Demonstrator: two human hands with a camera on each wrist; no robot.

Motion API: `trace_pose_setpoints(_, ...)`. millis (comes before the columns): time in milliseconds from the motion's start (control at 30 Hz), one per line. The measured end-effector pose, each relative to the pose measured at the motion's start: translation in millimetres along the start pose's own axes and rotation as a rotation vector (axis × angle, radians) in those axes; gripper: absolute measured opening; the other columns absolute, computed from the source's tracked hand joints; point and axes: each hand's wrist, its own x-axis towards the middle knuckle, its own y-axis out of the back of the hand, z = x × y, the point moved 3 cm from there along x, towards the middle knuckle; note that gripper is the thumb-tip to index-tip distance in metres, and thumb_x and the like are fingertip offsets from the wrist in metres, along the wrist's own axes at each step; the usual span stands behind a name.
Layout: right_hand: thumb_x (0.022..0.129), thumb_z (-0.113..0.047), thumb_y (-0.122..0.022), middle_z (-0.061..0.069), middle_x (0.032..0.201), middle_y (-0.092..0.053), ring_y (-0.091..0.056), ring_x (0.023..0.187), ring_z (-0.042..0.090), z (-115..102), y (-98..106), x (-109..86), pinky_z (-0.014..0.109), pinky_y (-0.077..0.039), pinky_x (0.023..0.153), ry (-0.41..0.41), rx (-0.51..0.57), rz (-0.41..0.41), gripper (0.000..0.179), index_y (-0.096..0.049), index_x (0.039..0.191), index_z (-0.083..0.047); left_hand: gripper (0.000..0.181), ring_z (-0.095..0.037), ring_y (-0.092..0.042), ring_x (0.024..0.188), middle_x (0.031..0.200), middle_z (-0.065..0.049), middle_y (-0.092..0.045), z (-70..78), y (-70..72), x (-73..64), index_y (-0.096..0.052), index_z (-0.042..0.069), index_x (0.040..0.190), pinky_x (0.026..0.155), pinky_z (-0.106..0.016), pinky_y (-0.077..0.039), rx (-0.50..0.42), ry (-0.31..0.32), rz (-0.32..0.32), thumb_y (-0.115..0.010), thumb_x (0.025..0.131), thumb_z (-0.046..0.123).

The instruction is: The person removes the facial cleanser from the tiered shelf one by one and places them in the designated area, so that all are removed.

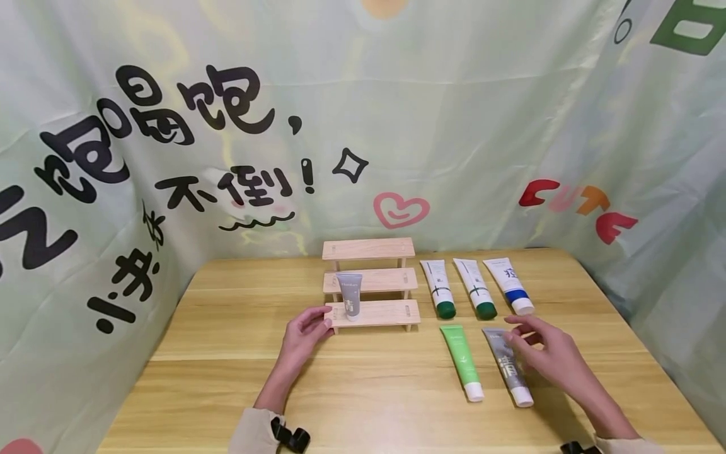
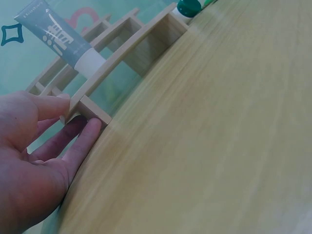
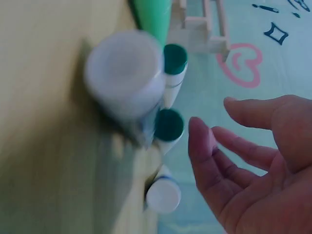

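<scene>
A three-step wooden display stand (image 1: 380,313) stands near the back of the table. On the left of its lowest step a small grey tube (image 1: 350,296) stands upright on its white cap. My left hand (image 1: 306,334) holds the left end of that step, thumb (image 2: 52,106) at the board and fingers by the leg. Over a larger grey tube (image 1: 507,366) lying on the table hovers my right hand (image 1: 547,353), fingers loosely bent and nothing between them. In the right wrist view a gap shows between thumb and fingertips, and the tube's white cap (image 3: 124,73) is close to the camera.
Left of the larger grey tube lies a green tube (image 1: 462,362). Behind them are two white tubes with green caps (image 1: 438,287) (image 1: 475,287) and a white-and-blue tube (image 1: 508,284). A printed cloth (image 1: 465,139) hangs right behind the table and along its sides.
</scene>
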Motion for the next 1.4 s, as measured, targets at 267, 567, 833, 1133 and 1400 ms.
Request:
trace_pose_setpoints(267, 0.101, -0.014, -0.069, 0.009, 0.1, -0.067, -0.067, 0.083, 0.021, -33.5, -15.8, 11.3, 0.032, -0.063, 0.052, 0.213, 0.113, 0.081, 0.03, -0.063, 0.129, -0.007, 0.034, -0.026, -0.067, 0.108, 0.135, -0.024, -0.058, -2.3, -1.6, 3.6, -0.064, -0.006, 0.128, 0.093, -0.036, -0.062, -0.011, -0.004, -0.01, -0.069, 0.094, -0.006)
trace_pose_setpoints(567, 0.099, -0.011, -0.07, 0.009, 0.105, -0.069, -0.068, 0.091, 0.02, -67.0, -41.9, 23.2, 0.027, -0.065, 0.066, 0.328, 0.227, 0.011, 0.032, -0.062, 0.131, -0.01, 0.033, -0.026, -0.067, 0.108, 0.134, -0.024, -0.058, -4.5, -0.1, -1.1, -0.064, -0.005, 0.128, 0.093, -0.036, -0.062, 0.003, 0.013, -0.011, -0.068, 0.095, -0.005)
trace_pose_setpoints(833, 0.098, -0.012, -0.072, 0.006, 0.112, -0.067, -0.066, 0.096, 0.022, -94.4, -56.5, 32.9, 0.031, -0.065, 0.07, 0.355, 0.291, -0.013, 0.047, -0.055, 0.141, -0.02, 0.035, -0.025, -0.067, 0.108, 0.135, -0.024, -0.057, -3.1, -3.8, 2.4, -0.063, -0.005, 0.129, 0.095, -0.036, -0.062, -0.013, -0.008, -0.037, -0.068, 0.095, -0.005)
trace_pose_setpoints(1133, 0.097, -0.014, -0.074, 0.01, 0.121, -0.065, -0.065, 0.108, 0.03, -125.7, -86.5, 46.2, 0.035, -0.064, 0.084, 0.337, 0.5, -0.081, 0.053, -0.051, 0.144, -0.016, 0.036, -0.028, -0.067, 0.109, 0.136, -0.024, -0.056, -0.2, 0.6, -1.1, -0.064, -0.005, 0.129, 0.093, -0.035, -0.062, -0.004, 0.006, -0.006, -0.068, 0.094, -0.007)
trace_pose_setpoints(1400, 0.096, -0.009, -0.073, 0.017, 0.123, -0.064, -0.062, 0.113, 0.038, -142.8, -112.0, 59.2, 0.032, -0.063, 0.088, 0.375, 0.619, -0.077, 0.053, -0.05, 0.143, -0.017, 0.036, -0.03, -0.065, 0.112, 0.136, -0.025, -0.055, 0.3, 1.6, -1.0, -0.062, -0.007, 0.13, 0.096, -0.036, -0.061, -0.021, 0.022, -0.019, -0.067, 0.094, -0.008)
